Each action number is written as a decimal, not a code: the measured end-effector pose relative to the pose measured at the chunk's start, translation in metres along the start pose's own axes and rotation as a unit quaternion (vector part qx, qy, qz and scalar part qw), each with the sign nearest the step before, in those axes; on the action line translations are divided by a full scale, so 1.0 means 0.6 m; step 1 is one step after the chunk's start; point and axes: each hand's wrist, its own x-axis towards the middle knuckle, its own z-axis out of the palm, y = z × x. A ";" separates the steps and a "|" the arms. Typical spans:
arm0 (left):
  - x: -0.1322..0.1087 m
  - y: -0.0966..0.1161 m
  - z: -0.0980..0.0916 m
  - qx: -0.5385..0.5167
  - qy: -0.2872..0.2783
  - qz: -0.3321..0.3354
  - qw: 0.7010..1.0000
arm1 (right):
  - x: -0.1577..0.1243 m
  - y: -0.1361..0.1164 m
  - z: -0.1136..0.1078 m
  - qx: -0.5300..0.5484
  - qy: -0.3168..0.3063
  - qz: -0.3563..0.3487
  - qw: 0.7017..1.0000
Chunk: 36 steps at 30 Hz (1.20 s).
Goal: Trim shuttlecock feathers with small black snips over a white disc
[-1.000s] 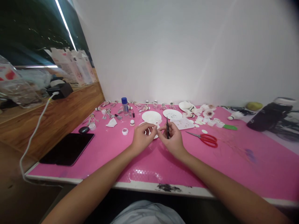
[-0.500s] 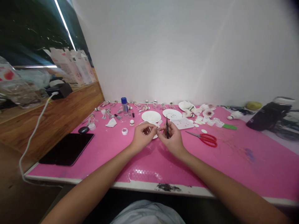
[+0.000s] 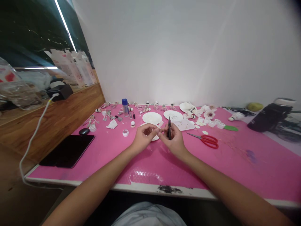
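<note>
My left hand (image 3: 144, 137) is curled above a white paper disc (image 3: 154, 138), its fingertips pinching something small and pale that I cannot make out. My right hand (image 3: 173, 138) grips slim black tweezers (image 3: 169, 128) upright, their tips pointing up. The two hands nearly touch at the fingertips. A second white disc (image 3: 152, 118) lies just beyond them, and a third (image 3: 173, 115) lies further right. Red-handled scissors (image 3: 208, 141) rest to the right of my right hand.
The pink table mat (image 3: 235, 166) holds small feathered figures, a blue-capped bottle (image 3: 125, 107), shuttlecocks, small white cups, and a black tablet (image 3: 67, 154). A white cable (image 3: 33, 141) runs off the wooden ledge at left. A dark bottle (image 3: 270, 117) stands at back right.
The tweezers have turned slightly and stand a little more upright in my right hand. My hands have stayed in nearly the same place.
</note>
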 end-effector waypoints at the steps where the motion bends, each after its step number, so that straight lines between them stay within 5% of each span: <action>1: 0.001 0.001 -0.001 -0.010 -0.005 -0.005 1.000 | 0.000 -0.001 0.000 -0.002 -0.001 -0.001 1.000; 10: 0.011 0.008 -0.006 -0.100 -0.025 -0.098 0.990 | 0.002 0.000 0.000 -0.008 -0.012 -0.019 1.000; 36: 0.010 0.008 -0.007 -0.130 -0.024 -0.134 0.982 | 0.001 0.010 -0.007 -0.061 -0.005 -0.021 0.998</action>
